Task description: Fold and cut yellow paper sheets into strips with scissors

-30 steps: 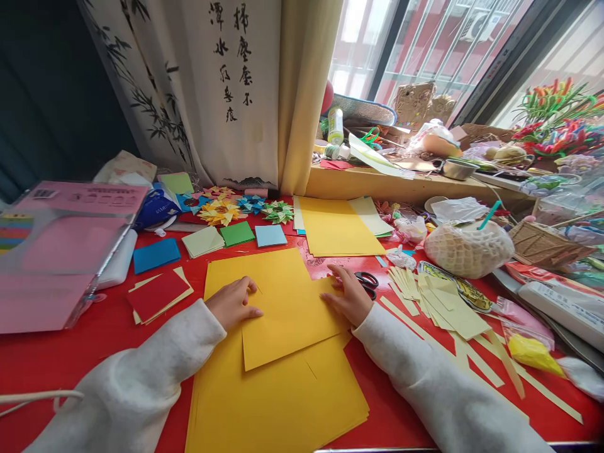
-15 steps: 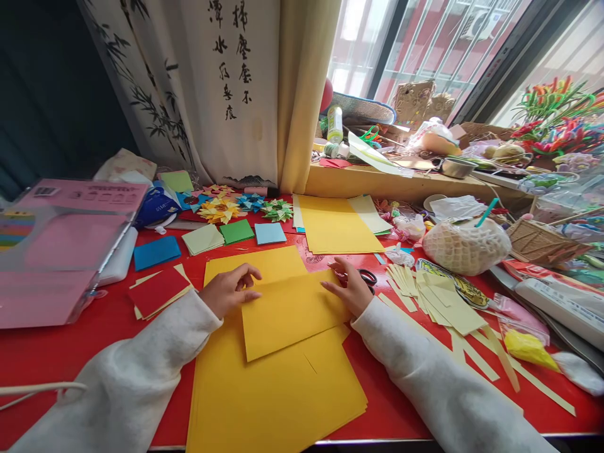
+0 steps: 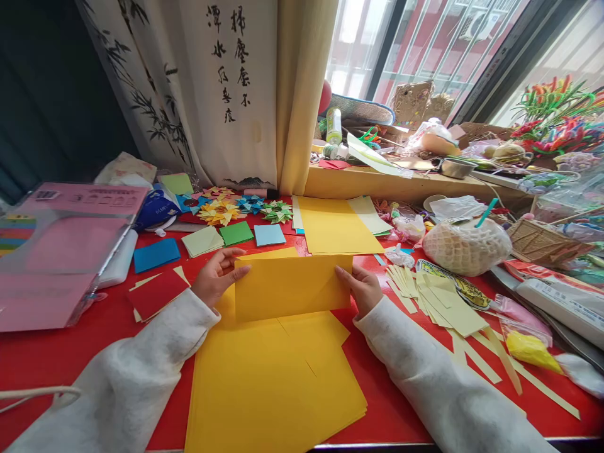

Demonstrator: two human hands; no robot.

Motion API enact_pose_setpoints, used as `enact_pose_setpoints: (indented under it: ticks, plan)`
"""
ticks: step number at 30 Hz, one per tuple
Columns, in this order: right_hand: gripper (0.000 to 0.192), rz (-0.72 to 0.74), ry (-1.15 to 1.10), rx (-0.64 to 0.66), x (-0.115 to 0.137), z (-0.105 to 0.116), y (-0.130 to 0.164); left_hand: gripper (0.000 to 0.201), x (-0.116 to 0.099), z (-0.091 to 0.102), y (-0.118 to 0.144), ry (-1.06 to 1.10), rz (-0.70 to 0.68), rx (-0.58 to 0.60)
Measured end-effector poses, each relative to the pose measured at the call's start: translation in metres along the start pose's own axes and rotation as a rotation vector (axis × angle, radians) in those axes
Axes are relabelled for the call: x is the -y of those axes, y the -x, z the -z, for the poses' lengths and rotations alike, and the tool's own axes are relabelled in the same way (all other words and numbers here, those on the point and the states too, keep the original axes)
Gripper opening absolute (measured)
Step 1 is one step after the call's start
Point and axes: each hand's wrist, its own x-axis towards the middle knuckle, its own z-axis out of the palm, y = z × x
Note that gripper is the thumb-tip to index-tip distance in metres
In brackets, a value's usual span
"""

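A yellow sheet of paper (image 3: pixel 292 289) is held up, tilted on its lower edge or just above the stack, between my two hands. My left hand (image 3: pixel 218 277) pinches its upper left side, thumb in front and fingers behind. At the upper right side my right hand (image 3: pixel 361 284) grips it the same way. Beneath lies a stack of larger yellow sheets (image 3: pixel 274 390), with a short slit or line showing on the top sheet. The scissors are hidden now.
Red, blue, green and pale paper squares (image 3: pixel 158 293) lie to the left, near folded paper flowers (image 3: pixel 221 209). Pale yellow strips (image 3: pixel 472 352) and a netted round object with a straw (image 3: pixel 467 245) are on the right. A pink package (image 3: pixel 70 251) stands far left.
Both hands have closed on the yellow sheet's sides and raised it from lying nearly flat to tilted up. The sheet has shifted slightly up and left, covering the scissors.
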Motion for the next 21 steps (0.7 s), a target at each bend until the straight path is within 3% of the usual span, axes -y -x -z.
enact_pose_setpoints:
  ticks: [4,7,21]
  plan:
    - [0.023,-0.021,-0.031,-0.038,0.0019,-0.0023,-0.0001,0.029,0.0067,-0.0018,-0.0029,0.124,0.117,0.077]
    - [0.021,-0.005,-0.022,-0.072,0.0021,-0.0012,-0.0007,0.023,0.0078,-0.0028,-0.0030,0.122,0.124,0.075]
    - [0.012,0.016,0.050,-0.078,-0.0003,0.0055,-0.0023,0.023,0.0023,-0.0065,-0.0009,0.229,0.223,0.056]
